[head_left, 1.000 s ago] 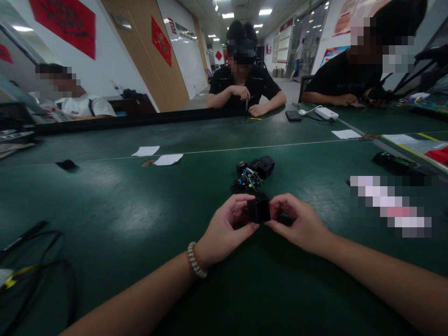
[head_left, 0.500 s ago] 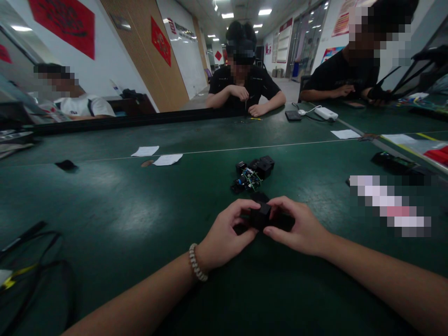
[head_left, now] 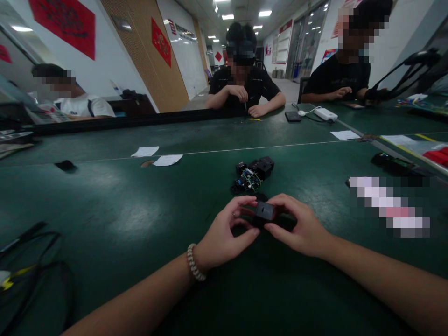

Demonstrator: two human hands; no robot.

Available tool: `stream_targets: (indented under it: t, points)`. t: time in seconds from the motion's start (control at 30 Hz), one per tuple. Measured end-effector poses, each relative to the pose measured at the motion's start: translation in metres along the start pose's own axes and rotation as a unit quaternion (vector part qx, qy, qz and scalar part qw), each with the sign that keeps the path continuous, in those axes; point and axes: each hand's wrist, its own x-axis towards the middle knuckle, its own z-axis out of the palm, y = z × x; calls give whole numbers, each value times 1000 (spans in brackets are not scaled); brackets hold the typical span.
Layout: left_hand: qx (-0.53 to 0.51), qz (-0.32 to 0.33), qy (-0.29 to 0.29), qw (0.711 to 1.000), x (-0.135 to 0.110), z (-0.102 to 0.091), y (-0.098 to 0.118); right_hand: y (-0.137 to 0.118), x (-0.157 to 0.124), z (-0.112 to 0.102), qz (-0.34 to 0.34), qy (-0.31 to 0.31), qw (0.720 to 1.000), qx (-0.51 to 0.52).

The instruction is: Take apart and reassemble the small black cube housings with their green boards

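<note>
Between my two hands is a small black box [head_left: 265,211], a squarish casing with a small dark slot in its upper face. My right hand [head_left: 303,226] grips it from the right, thumb below and fingers behind. My left hand [head_left: 224,231], with a beaded bracelet at the wrist, curls round its left side, fingertips and thumb at its edges. Just beyond lies a pile of black casings [head_left: 265,166] and small green circuit boards [head_left: 251,178]. A dark piece behind the box is partly hidden by my fingers.
Two paper slips [head_left: 168,160] lie left of the pile. Black cables [head_left: 42,266] are at the lower left, a blurred-out flat object [head_left: 388,205] at the right. A white adapter [head_left: 326,114] stands farther back. Across the green table [head_left: 115,200] sits a person [head_left: 245,79]; others sit at either side.
The black box has turned in my hands, so its slotted face now shows. My left fingers have loosened slightly and shifted. The person at the right has leaned left.
</note>
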Motion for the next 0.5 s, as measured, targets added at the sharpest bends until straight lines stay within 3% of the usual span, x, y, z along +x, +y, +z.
stream_targets:
  t: [0.5]
  points:
    - [-69,-43,13,997,2,0,-1,6,0,0,-54,19,998,-24]
